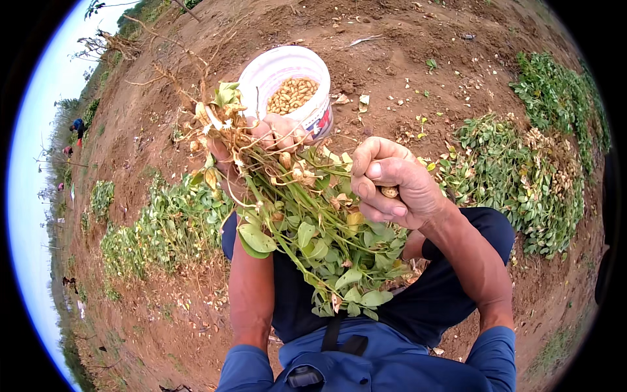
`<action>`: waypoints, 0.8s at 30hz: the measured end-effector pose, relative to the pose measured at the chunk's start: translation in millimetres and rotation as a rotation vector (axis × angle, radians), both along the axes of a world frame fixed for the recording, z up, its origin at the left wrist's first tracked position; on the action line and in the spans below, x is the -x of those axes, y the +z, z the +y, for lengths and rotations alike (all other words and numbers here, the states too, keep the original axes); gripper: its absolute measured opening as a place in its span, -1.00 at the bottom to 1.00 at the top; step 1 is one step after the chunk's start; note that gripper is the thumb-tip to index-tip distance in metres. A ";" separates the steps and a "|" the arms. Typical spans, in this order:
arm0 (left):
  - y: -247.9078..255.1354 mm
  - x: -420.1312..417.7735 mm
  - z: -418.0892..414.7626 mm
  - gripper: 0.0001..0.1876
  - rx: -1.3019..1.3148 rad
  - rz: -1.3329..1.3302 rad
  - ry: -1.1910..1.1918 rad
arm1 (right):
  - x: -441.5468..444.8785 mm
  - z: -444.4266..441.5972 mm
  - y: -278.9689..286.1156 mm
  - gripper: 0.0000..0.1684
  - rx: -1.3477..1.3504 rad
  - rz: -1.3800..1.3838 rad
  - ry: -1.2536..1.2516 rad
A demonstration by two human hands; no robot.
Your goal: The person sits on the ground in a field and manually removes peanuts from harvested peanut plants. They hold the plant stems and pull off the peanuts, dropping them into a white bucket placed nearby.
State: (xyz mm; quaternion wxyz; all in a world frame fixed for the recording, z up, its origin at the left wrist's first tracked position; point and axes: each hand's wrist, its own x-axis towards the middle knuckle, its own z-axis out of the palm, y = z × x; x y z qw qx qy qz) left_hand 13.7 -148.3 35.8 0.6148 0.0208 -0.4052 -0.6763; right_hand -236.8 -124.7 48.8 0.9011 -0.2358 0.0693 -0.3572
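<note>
My left hand (277, 131) grips a bundle of uprooted peanut plants (299, 215) by the stems near the roots. Roots and several peanut pods (303, 174) stick out around the fingers, while the leafy ends hang over my lap. Part of that hand is hidden by stems. To the right of the bundle, my right hand (399, 183) is closed around a peanut pod (390, 191), whose end shows between the fingers. Just beyond my left hand stands a white plastic bucket (254, 73) with picked peanuts (292, 95) inside.
Pulled peanut plants lie in a heap (514, 181) on the right, some with pods showing, and in another heap (166, 225) on the left. Greener plants (553, 93) are farther right. Brown soil (416, 29) surrounds them. Distant people (78, 128) are at the far left.
</note>
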 end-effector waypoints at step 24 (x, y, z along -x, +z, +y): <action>-23.2 7.6 11.9 -0.12 -0.358 -0.333 0.031 | -20.4 3.8 20.5 -0.68 0.893 0.679 -0.533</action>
